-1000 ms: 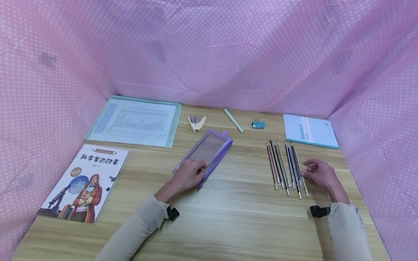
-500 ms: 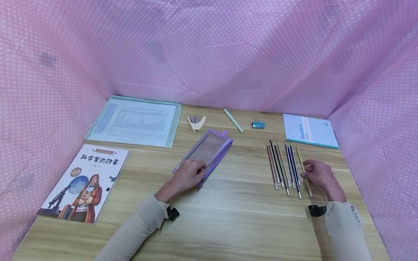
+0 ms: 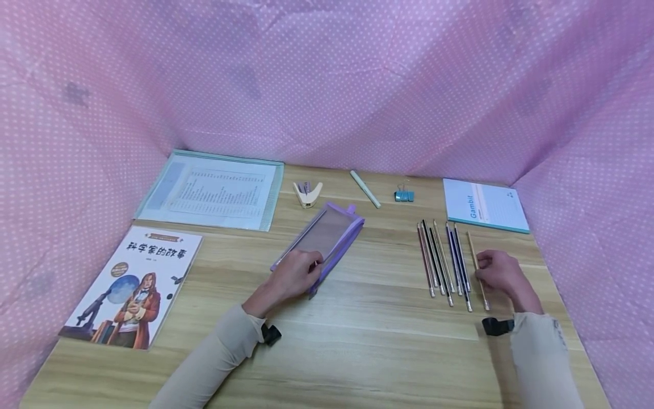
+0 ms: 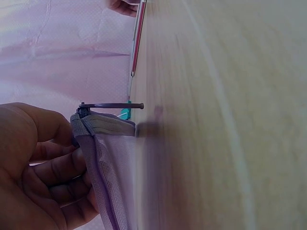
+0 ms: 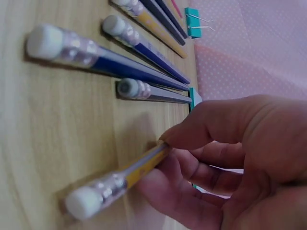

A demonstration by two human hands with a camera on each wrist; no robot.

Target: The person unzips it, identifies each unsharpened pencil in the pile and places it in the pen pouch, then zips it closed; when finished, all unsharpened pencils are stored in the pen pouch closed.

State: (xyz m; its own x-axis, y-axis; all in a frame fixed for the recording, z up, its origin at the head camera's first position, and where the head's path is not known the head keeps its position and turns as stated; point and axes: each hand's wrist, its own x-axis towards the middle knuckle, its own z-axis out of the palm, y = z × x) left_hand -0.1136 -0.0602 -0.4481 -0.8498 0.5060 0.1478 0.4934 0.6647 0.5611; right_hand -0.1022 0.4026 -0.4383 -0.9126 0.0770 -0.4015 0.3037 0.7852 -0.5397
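Observation:
A purple mesh pencil case (image 3: 332, 227) lies slanted at mid-table, and my left hand (image 3: 296, 272) pinches its near edge. In the left wrist view the fingers (image 4: 62, 167) hold the fabric beside the zipper end, where a dark zipper pull (image 4: 112, 105) sticks out. Over on the right, my right hand (image 3: 501, 275) pinches a yellow pencil (image 5: 144, 165) with a white eraser between thumb and fingers. Left of it lie several other pencils (image 3: 436, 261) in a loose row, eraser ends toward me, among them a blue one (image 5: 124, 64).
Along the back are a document folder (image 3: 214, 190), a cream stapler (image 3: 308, 196), a pale green pen (image 3: 365, 188), a teal binder clip (image 3: 403, 195) and a notebook (image 3: 485, 205). A picture book (image 3: 135, 287) lies at left. Pink dotted cloth (image 3: 327, 85) surrounds the table.
My right hand took hold of the yellow pencil at the row's right end and drew it slightly apart from the others. My left hand stayed on the pencil case.

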